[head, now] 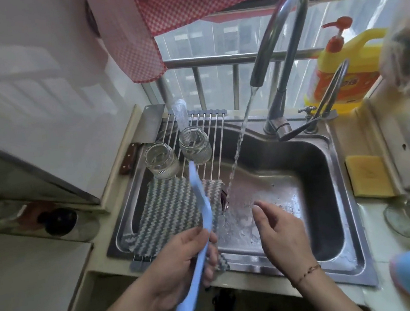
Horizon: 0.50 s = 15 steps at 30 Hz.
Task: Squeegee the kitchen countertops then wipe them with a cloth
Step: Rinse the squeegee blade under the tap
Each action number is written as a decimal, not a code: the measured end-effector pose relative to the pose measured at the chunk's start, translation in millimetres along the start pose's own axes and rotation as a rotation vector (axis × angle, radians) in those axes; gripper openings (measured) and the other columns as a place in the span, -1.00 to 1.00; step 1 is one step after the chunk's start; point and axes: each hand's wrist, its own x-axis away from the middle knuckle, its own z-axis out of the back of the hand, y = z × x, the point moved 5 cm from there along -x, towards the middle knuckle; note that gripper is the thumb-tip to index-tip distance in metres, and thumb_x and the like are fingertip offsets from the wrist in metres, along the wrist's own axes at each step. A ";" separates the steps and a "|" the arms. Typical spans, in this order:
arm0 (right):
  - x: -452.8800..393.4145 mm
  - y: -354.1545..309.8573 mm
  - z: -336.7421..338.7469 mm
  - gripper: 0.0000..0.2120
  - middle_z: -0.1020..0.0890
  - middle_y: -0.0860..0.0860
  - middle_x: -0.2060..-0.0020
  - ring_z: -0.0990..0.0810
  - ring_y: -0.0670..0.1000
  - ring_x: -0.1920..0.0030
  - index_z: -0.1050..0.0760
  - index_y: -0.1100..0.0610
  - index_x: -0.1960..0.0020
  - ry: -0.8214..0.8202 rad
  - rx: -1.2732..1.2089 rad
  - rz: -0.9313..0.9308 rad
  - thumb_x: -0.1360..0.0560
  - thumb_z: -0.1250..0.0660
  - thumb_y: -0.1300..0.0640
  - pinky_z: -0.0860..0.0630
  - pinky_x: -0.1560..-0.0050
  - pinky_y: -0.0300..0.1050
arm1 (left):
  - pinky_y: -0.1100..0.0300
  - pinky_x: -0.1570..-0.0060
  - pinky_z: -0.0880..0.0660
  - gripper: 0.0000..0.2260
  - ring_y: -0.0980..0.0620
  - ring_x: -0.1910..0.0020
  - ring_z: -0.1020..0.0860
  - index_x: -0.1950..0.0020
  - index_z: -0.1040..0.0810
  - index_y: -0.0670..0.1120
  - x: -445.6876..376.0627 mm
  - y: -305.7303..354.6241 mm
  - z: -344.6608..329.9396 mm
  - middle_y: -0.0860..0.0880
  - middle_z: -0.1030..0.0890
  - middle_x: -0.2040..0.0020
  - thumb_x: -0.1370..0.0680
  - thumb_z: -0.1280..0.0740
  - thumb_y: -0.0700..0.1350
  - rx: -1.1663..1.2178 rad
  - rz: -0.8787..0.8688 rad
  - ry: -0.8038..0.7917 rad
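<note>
Squeegee held at the sink, tap running.

The left hand (178, 260) has its grip curled round the blue squeegee (198, 232), which slants up over the striped cloth (169, 207) lying on the rack (207, 139) across the sink (328, 191). The right hand (279, 234) hovers in the basin with its grip loose and holding nothing, just beside the water stream (239, 148) from the faucet (280, 41). Two glass jars (160, 161) stand on the rack.
</note>
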 end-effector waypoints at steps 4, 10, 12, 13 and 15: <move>21.9 -30.6 4.1 -0.71 -0.73 0.01 0.14 -0.71 -0.02 0.08 -0.63 0.06 -0.01 -0.108 -0.568 -0.101 -0.51 -0.23 -0.08 -0.64 0.01 0.01 | 0.22 0.52 -0.39 -0.85 -0.02 0.53 -0.42 0.08 -0.40 -0.22 1.7 8.2 10.0 -0.14 -0.51 0.34 -0.60 -0.26 -0.15 -0.166 -0.115 0.125; 20.8 -21.1 5.5 -0.76 -0.72 0.17 0.09 -0.72 0.10 0.11 -0.56 0.26 0.01 -0.114 -0.774 -0.258 -0.60 -0.22 0.10 -0.68 0.15 0.00 | 0.19 0.50 -0.40 -0.85 -0.06 0.57 -0.45 0.07 -0.46 -0.23 -9.5 -4.8 10.9 -0.17 -0.61 0.37 -0.55 -0.37 -0.17 -0.513 -0.214 0.274; 13.2 1.0 -11.0 -0.82 -0.68 0.22 0.01 -0.71 0.17 0.09 -0.53 0.28 -0.03 -0.084 -0.892 -0.386 -0.63 -0.20 0.20 -0.67 0.20 -0.05 | 0.19 0.51 -0.38 -0.87 -0.06 0.58 -0.43 0.05 -0.49 -0.22 -9.7 -10.2 11.8 -0.17 -0.61 0.37 -0.54 -0.38 -0.18 -0.491 -0.212 0.314; 9.1 10.7 -20.7 -0.83 -0.66 0.24 0.00 -0.70 0.19 0.09 -0.51 0.30 -0.05 -0.083 -0.963 -0.453 -0.64 -0.19 0.22 -0.66 0.23 -0.08 | 0.20 0.51 -0.37 -0.89 -0.05 0.57 -0.43 0.03 -0.50 -0.21 -8.9 -11.1 13.2 -0.17 -0.62 0.37 -0.54 -0.38 -0.19 -0.464 -0.208 0.332; 0.5 21.2 -36.4 -0.83 -0.61 0.26 -0.01 -0.71 0.20 0.13 -0.44 0.33 -0.14 -0.089 -1.075 -0.540 -0.64 -0.17 0.24 -0.64 0.28 -0.11 | 0.20 0.51 -0.41 -0.90 -0.05 0.55 -0.46 -0.03 -0.51 -0.22 -7.7 -10.5 16.2 -0.20 -0.63 0.31 -0.55 -0.36 -0.22 -0.392 -0.184 0.337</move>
